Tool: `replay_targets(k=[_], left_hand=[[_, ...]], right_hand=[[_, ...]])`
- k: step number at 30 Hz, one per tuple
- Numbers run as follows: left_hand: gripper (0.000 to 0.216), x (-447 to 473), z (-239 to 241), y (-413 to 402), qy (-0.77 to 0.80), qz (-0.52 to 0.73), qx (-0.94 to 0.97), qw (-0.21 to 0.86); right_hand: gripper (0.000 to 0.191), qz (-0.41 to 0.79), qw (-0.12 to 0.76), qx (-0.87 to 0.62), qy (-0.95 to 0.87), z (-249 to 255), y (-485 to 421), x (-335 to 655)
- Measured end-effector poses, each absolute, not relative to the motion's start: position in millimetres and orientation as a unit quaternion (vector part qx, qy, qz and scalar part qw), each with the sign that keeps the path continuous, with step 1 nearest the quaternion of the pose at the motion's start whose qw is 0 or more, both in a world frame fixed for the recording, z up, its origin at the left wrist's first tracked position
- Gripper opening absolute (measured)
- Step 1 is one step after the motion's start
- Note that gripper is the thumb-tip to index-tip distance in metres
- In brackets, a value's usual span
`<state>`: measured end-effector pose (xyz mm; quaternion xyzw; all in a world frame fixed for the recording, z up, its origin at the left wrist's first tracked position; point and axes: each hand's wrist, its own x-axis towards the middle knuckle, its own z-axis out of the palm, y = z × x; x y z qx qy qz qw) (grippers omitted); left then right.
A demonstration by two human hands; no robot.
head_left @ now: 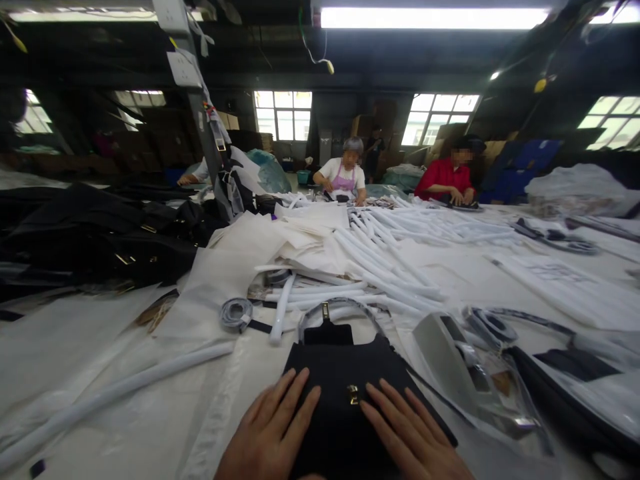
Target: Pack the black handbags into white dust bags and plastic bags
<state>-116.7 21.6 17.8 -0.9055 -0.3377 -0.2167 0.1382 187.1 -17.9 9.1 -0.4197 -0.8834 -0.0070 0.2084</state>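
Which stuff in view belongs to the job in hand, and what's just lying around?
Likely the job:
black bag under left hand and right hand
its gold clasp
its wrapped handle

Apparently lying about, untouched:
grey tape dispenser
wrapped coil
white tubes
white sheets
black heap at left

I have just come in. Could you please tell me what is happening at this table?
The person's left hand and right hand rest flat on a black bag, the right one close beside its gold clasp. A grey tape dispenser stands to the right; white tubes and sheets lie beyond. Across the table, a co-worker in a purple apron and another in red have their hands at dark items, too small to identify.
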Motion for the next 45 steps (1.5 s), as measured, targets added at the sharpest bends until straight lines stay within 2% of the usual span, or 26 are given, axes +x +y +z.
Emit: replay_targets(k=[2, 4, 7, 9, 11, 12, 14, 16, 20, 22, 25, 27, 31, 33, 36, 38, 41, 45], left_hand=[[0.078, -114, 18, 23, -0.286, -0.207, -0.917, 0.185], [0.077, -113, 15, 25, -0.269, -0.187, -0.923, 0.199], [0.08, -113, 4, 25, -0.276, -0.17, -0.929, 0.18], [0.074, -114, -8, 23, -0.285, -0.16, -0.934, 0.147], [0.062, -114, -20, 21, -0.303, -0.136, -0.938, 0.101], [0.064, -114, -24, 21, -0.316, -0.12, -0.938, 0.073], [0.081, -112, -27, 24, -0.342, -0.087, -0.936, 0.004], [0.085, -111, -21, 32, -0.364, -0.06, -0.925, -0.086], [0.062, -110, 13, 50, -0.385, -0.06, -0.882, -0.264], [0.059, -109, 29, 52, -0.379, -0.065, -0.872, -0.302], [0.065, -103, 45, 46, -0.386, -0.04, -0.881, -0.271], [0.076, -94, 49, 39, -0.396, -0.019, -0.891, -0.222], [0.097, -81, 34, 35, -0.351, -0.035, -0.923, -0.156], [0.091, -81, 15, 37, -0.327, -0.056, -0.935, -0.126], [0.064, -88, -17, 38, -0.309, -0.1, -0.943, -0.066], [0.055, -92, -33, 38, -0.306, -0.116, -0.944, -0.045], [0.056, -93, -35, 36, -0.319, -0.113, -0.939, -0.059], [0.069, -84, -6, 32, -0.325, -0.063, -0.939, -0.092]], right_hand=[[0.089, -0.06, 0.166, -0.399, -0.9, 13, -5, 180], [0.097, -0.073, 0.149, -0.414, -0.895, 13, 2, 178], [0.101, -0.057, 0.126, -0.421, -0.897, 7, 1, 181], [0.098, -0.039, 0.106, -0.414, -0.903, 0, 0, 181], [0.094, -0.012, 0.077, -0.424, -0.902, -5, 1, 176], [0.092, 0.005, 0.06, -0.438, -0.897, -6, 3, 173], [0.088, 0.048, 0.024, -0.471, -0.881, -4, 9, 165], [0.084, 0.096, 0.002, -0.5, -0.861, 4, 15, 159], [0.081, 0.18, 0.006, -0.502, -0.846, 29, 25, 169], [0.083, 0.196, 0.011, -0.476, -0.857, 37, 26, 183], [0.086, 0.182, 0.009, -0.455, -0.872, 40, 28, 205], [0.09, 0.171, 0.011, -0.452, -0.875, 36, 28, 213], [0.092, 0.142, 0.026, -0.467, -0.872, 21, 26, 211], [0.09, 0.126, 0.024, -0.475, -0.871, 10, 25, 206], [0.079, 0.089, 0.021, -0.479, -0.873, -12, 23, 202], [0.073, 0.06, 0.036, -0.475, -0.877, -25, 22, 203], [0.071, 0.057, 0.061, -0.455, -0.887, -29, 20, 208], [0.066, 0.096, 0.044, -0.441, -0.891, -1, 20, 205]])
